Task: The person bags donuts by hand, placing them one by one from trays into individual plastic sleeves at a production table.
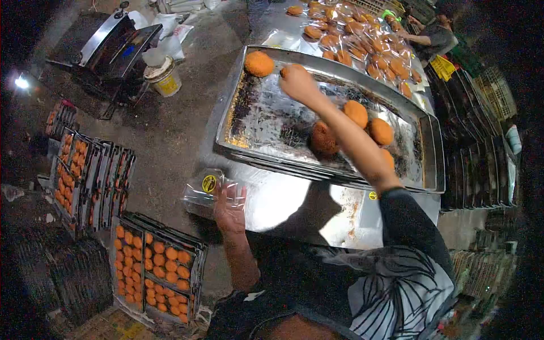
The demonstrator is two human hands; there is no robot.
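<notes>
My left hand [229, 211] is at the near left edge of the metal table, closed on a clear plastic bag [199, 195] with a round yellow label. The bag looks flat, and its film covers part of my fingers. Stretched across the large metal baking tray [238, 144], my right hand [298, 85] has its fingers closed over a round orange-brown bun [290, 70], which is mostly hidden. Another bun [259, 64] sits in the tray's far left corner. Several more buns [356, 114] lie toward the tray's middle and right, partly behind my right forearm.
Bagged buns [368, 39] cover the table's far end, where another person [435, 37] works. Racks of bun-filled trays [161, 263] stand on the floor at left. A white bucket [165, 79] stands beyond them. Stacked dark trays [476, 170] are on the right.
</notes>
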